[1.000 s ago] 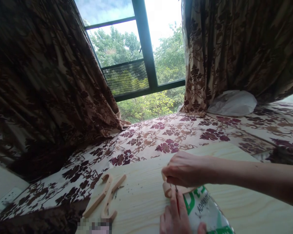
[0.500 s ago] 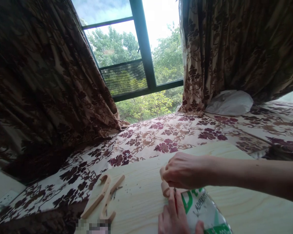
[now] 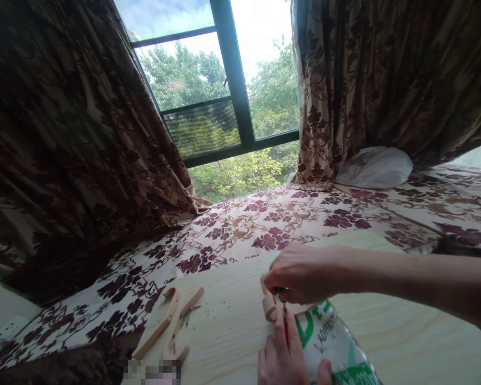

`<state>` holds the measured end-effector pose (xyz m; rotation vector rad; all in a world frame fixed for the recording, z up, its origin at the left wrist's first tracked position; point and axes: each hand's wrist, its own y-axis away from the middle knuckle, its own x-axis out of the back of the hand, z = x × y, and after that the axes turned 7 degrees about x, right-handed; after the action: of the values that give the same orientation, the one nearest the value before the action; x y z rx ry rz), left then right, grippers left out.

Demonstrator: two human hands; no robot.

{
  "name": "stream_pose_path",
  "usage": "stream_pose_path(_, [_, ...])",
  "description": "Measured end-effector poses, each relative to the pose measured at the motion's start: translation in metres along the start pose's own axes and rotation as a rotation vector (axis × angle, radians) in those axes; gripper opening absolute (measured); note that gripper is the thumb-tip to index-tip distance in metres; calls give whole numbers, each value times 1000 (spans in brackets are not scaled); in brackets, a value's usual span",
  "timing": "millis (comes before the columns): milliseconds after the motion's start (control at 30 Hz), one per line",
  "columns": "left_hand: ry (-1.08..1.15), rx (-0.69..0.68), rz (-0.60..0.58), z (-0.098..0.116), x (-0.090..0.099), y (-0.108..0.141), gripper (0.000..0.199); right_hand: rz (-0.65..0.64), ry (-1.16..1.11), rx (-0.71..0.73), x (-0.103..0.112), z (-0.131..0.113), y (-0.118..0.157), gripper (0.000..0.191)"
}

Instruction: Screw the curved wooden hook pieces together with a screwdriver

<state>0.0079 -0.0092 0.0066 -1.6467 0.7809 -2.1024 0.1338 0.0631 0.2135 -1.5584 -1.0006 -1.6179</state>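
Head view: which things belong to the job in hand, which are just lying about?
Likely in the job:
curved wooden piece at the right hand
red item at the left hand, mostly hidden
two similar wooden pieces, thin metal bits
pale board beneath
printed packet, perhaps

Apparently lying about:
white plastic bag
socket strip

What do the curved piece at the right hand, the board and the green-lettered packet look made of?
Curved piece: probably wood, smooth; pale tan, with little shine.
Board: wood or wood-look laminate; pale, with wavy grain lines.
Packet: likely plastic film, somewhat glossy; light glints along its edge.
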Motion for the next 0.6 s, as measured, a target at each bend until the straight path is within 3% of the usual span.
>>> stream_pose_path(100, [1, 14, -9, 0, 1, 0, 70, 12, 1, 44, -3, 1, -1, 18])
stream_pose_path(400, [-2, -12, -4, 0, 3, -1, 69, 57, 49, -149, -9, 2, -6, 26])
stream_pose_path(500, [1, -9, -9, 2, 7, -2, 67, 34, 65, -74, -4, -3, -3, 19])
stream_pose_path(600, [-4, -6, -24, 3, 10, -2, 65, 25, 84, 96, -4, -4, -1, 15])
